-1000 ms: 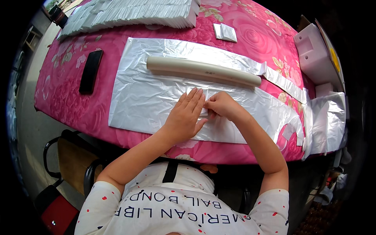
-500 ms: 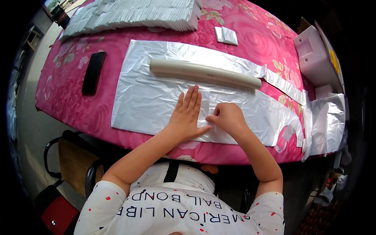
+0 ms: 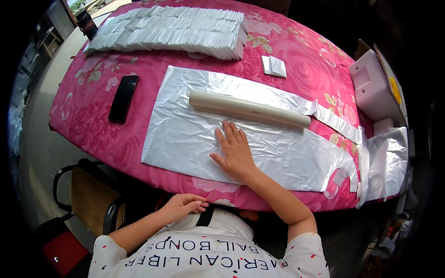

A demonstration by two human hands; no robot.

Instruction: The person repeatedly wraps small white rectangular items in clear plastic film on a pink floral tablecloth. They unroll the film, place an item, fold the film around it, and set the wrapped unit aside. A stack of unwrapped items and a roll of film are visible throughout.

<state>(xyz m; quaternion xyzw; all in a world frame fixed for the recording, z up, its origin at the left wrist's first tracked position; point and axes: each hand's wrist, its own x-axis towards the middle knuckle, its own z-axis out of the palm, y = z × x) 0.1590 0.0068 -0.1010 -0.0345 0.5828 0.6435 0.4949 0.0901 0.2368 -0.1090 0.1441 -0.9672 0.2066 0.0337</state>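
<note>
My right hand [image 3: 234, 151] lies flat, fingers spread, on a stack of silvery-white plastic bags [image 3: 181, 139] spread over the table. Above its fingertips, a long beige tube [image 3: 248, 110] rests across the bags. My left hand [image 3: 185, 206] is drawn back to the near table edge, by my waist. Its fingers are together and loosely curled; whatever they hold, if anything, is hidden. At the right end, the bags narrow into handle strips [image 3: 340, 125].
A black phone [image 3: 123, 98] lies on the pink flowered tablecloth [image 3: 92, 116] at left. Rows of folded white packets [image 3: 171, 30] stand at the back, with a small folded packet [image 3: 274, 66] apart. A white foam box [image 3: 375, 85] and more bags [image 3: 384, 162] are at right.
My left hand has left the bags and come back to the table edge. My right hand has opened from a pinch and moved left, flat on the bags. The view has shifted slightly.
</note>
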